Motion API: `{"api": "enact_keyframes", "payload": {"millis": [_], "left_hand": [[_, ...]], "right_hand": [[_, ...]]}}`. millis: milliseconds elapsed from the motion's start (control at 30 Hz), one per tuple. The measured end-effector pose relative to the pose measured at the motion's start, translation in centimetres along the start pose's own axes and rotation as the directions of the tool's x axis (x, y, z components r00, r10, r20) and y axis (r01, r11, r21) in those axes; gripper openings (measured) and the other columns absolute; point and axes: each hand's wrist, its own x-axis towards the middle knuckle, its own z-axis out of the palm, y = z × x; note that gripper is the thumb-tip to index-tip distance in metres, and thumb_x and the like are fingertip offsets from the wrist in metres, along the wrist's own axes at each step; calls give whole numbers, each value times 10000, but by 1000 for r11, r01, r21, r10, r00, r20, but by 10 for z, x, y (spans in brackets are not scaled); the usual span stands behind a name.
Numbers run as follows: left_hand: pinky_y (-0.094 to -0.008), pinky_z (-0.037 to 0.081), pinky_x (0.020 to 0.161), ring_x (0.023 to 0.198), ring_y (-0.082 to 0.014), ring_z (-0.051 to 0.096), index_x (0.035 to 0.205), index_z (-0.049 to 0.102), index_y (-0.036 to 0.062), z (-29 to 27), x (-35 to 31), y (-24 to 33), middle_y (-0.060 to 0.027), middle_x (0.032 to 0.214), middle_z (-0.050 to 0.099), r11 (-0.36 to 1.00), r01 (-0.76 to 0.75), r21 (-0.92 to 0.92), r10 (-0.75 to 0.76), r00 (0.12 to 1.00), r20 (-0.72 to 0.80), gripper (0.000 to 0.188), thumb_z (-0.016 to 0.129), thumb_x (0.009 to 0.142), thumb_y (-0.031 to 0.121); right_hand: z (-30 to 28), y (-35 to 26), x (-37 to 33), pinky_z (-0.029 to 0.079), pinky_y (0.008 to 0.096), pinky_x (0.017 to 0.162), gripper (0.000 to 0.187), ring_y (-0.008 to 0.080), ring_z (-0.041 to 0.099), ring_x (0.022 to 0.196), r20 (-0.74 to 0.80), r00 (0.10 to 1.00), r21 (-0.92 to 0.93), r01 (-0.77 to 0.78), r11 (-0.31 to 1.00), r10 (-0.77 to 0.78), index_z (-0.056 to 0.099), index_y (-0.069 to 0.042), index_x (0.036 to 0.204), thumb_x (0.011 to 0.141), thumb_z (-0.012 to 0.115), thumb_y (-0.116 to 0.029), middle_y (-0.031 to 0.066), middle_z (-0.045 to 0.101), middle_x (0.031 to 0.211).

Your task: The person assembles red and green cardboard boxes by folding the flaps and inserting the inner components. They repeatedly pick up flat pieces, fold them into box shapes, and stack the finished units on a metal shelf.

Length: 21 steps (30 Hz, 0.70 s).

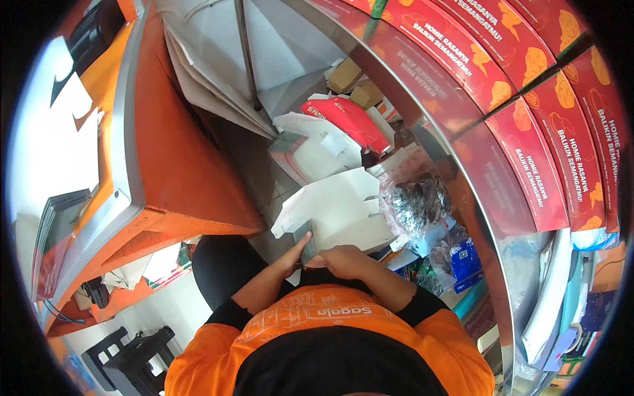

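In front of my body I hold a stack of flat cardboard box blanks [350, 204], pale side up, with notched flaps at its edges. My left hand [294, 254] is closed on the near left corner of the stack, its thumb lying along the layered edges. At the near edge, my right hand [343, 262] grips the same stack with curled fingers; its fingertips are hidden. Just beyond lies a second stack of pale box blanks [317, 155] with a small white slip on it. A red printed box blank [350, 122] rests behind that.
Left stands an orange table [191, 152] with a metal rim. On the right, a shiny metal counter edge [462, 152] carries rows of red printed boxes [528, 158]. Clear plastic bags [419, 198] and blue packets [465, 257] crowd beneath it. A black stool [135, 363] is at lower left.
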Motion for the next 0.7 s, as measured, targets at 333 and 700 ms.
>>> {"api": "enact_keyframes", "payload": {"millis": [333,700], "left_hand": [[-629,454,879,1194,-389,535,1555,-1,134,-13,6,-4,-194,1424,438,989,52,-141,-88,961,-261,1214,776,750,606],[-627,494,873,1274,-440,489,1559,-149,130,-40,18,-5,-273,1490,310,981,-48,-189,28,994,-108,1225,743,752,363]], "right_hand": [[-4,-32,21,539,502,783,421,391,698,872,110,994,-41,18,999,-14,684,-76,1079,1012,486,-441,177,716,910],[-5,-5,-9,465,341,970,214,224,612,1063,-722,691,419,408,811,25,608,16,1169,981,512,-19,135,641,1135]]}}
